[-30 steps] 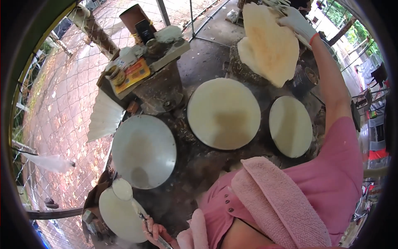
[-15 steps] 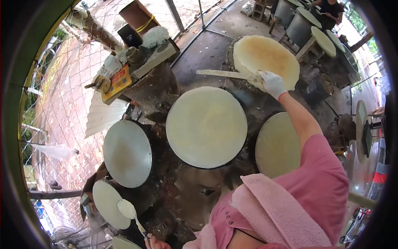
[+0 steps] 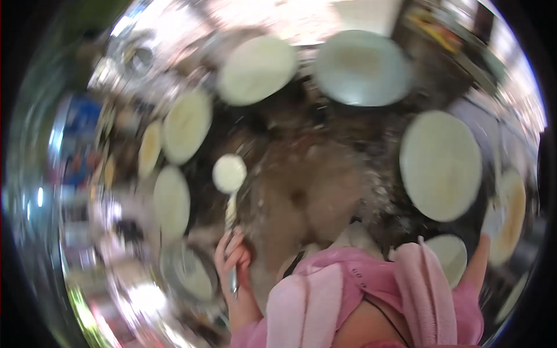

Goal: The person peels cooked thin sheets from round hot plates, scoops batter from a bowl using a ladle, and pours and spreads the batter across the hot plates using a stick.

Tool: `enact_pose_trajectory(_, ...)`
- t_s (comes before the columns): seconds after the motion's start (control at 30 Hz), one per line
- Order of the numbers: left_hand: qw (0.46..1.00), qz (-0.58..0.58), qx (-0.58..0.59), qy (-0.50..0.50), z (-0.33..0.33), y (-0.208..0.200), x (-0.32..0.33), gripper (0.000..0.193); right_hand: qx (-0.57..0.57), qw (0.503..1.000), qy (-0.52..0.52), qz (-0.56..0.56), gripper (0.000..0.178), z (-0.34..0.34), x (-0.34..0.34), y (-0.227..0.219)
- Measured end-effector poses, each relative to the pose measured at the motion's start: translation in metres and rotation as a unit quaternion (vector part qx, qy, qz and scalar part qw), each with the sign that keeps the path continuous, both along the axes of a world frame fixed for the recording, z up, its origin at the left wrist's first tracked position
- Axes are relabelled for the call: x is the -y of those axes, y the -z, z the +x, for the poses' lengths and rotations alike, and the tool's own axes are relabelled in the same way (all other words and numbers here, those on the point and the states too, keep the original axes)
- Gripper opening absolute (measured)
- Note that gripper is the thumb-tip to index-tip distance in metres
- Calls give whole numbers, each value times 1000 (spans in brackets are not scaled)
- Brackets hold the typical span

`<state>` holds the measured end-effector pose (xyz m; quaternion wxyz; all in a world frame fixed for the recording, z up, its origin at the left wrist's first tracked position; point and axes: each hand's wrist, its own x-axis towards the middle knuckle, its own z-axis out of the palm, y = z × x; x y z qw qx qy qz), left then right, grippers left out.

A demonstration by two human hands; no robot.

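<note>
The whole picture is smeared by motion. My left hand (image 3: 233,255) is closed around the handle of a ladle (image 3: 229,174), whose round bowl holds pale batter and points up and away from me. Round griddles with pale crepes ring the dark worktop: one at the upper middle (image 3: 255,69), one beside it (image 3: 362,66) and a large one on the right (image 3: 441,165). My right forearm (image 3: 477,264) rises at the lower right beside a small pale disc (image 3: 449,255). The blur hides its hand near a browner crepe (image 3: 510,209).
More pale round plates stand on the left (image 3: 187,124) (image 3: 171,200). A round metal bowl (image 3: 188,272) sits just left of my left hand. My pink top and a pink cloth on my shoulder (image 3: 429,296) fill the lower middle. Blurred clutter lines the left rim.
The view has swung round sharply and blurred. The ladle in my left hand is raised higher into the picture. My right arm has left the far crepe and come back to my right side.
</note>
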<state>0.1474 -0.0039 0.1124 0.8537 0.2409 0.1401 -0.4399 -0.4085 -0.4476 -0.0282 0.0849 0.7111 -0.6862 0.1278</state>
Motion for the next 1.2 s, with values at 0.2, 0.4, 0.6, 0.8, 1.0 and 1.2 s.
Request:
enact_pose_trajectory(0.2, 980, -11, -4, -197, -29, 16, -164, 26, 256, 928, -192, 191, 48, 193, -50, 85)
enact_pose_trajectory(0.4, 941, 63, -11, -333, -31, 42, -324, 23, 342, 608, -491, 521, 45, 472, -310, 49)
enact_pose_trajectory(0.6, 809, 551, 18, -205, 24, 113, -451, 19, 120, 433, -376, 811, 45, 596, -534, -32)
enact_pose_trajectory(0.8, 472, 780, 354, 208, 106, 246, -552, 17, 32, 470, -198, 860, 15, 683, -721, -17)
enact_pose_trajectory(1.0, 514, 773, 342, 144, 149, 326, -560, 18, 26, 512, -8, 858, 21, 711, -786, 56)
enact_pose_trajectory(1.2, 899, 429, -70, 58, 88, 331, -561, 25, 6, 470, 96, 878, 24, 650, -784, 23)
